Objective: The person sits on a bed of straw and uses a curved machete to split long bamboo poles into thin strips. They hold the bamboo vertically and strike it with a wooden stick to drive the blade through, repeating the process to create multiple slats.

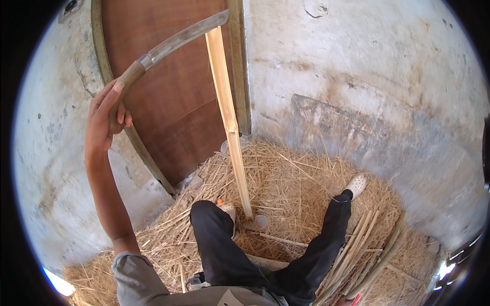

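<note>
My left hand (109,109) is raised at the left, its fingers wrapped round the wooden handle of a long, slightly curved machete (186,36). The blade's far end lies against the top of a split bamboo strip (224,97). Pale and long, with a node about halfway down, this strip stands nearly upright, its lower end among the straw in front of my knees. Only a sliver of what looks like my right hand (345,302) shows at the lower edge, beside a small red thing (357,299); its fingers are hidden.
Straw and bamboo shavings (286,173) cover the floor. Several long bamboo strips (360,239) lie to the right of my leg. A brown door (158,102) in a wooden frame stands ahead, with worn plaster walls (357,71) on both sides.
</note>
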Available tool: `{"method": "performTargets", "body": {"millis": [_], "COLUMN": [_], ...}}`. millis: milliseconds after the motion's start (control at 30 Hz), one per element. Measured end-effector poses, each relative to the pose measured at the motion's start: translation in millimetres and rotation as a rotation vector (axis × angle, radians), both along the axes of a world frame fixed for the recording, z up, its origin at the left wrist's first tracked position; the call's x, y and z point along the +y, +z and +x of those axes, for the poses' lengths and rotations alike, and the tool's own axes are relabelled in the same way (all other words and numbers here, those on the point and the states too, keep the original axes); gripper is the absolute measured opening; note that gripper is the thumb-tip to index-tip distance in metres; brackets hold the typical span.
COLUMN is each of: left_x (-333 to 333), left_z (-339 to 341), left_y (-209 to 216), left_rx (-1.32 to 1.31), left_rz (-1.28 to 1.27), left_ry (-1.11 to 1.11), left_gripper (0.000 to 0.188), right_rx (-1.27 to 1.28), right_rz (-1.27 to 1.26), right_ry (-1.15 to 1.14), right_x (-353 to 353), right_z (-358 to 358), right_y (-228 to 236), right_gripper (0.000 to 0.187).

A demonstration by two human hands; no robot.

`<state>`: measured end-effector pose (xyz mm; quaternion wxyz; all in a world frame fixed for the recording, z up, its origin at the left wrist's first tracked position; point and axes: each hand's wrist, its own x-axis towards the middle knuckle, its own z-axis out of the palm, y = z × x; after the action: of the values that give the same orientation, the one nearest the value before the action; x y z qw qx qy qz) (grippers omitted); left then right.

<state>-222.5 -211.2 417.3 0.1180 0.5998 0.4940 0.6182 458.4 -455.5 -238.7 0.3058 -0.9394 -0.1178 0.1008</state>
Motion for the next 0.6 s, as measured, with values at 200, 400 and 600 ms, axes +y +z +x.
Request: {"method": "performTargets", "body": {"millis": [200, 400, 600], "left_x": [6, 15, 17], "left_z": [25, 31, 43], "left_y": [12, 11, 22], "left_rx": [0.012, -0.074, 0.048], "left_rz": [0.054, 0.059, 0.046], "left_ry": [-0.033, -0.219, -0.261], "left_gripper": [0.058, 0.046, 0.049], "right_rx": [-0.299, -0.267, -0.439], "right_rz": [0.289, 0.539, 0.84], "right_ry": [0.305, 0.649, 0.948], "right_x": [29, 159, 251], "right_z": [28, -43, -106], "right_y": [157, 448, 634], "right_gripper": [0.073, 0.064, 0.066]}}
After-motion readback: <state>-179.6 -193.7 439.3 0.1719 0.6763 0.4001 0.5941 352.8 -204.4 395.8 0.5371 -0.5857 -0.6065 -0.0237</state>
